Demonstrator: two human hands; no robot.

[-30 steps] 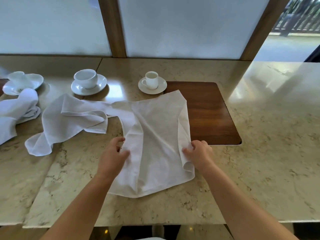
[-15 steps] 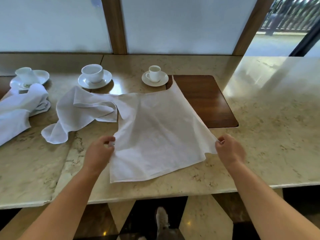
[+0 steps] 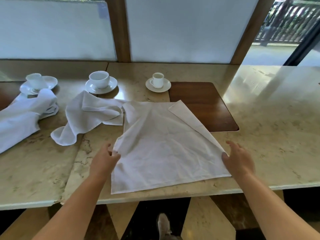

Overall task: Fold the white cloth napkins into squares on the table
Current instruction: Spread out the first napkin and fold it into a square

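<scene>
The left hand (image 3: pixel 103 158) pinches the white cloth napkin (image 3: pixel 164 149) at its left edge; the right hand (image 3: pixel 239 159) rests open-fingered beside the right edge. Light and limp, it should be held at corners.

A beige marbled surface (image 3: pixel 259 118) ran along frosted window panels (image 3: pixel 181 28) set between wooden posts (image 3: pixel 119 30). A dark wood inlay (image 3: pixel 204 103) was set into the stone. Daylight glared off the right side, where a railing (image 3: pixel 290 23) showed outside. The floor (image 3: pixel 199 220) below was tiled dark and tan.
</scene>
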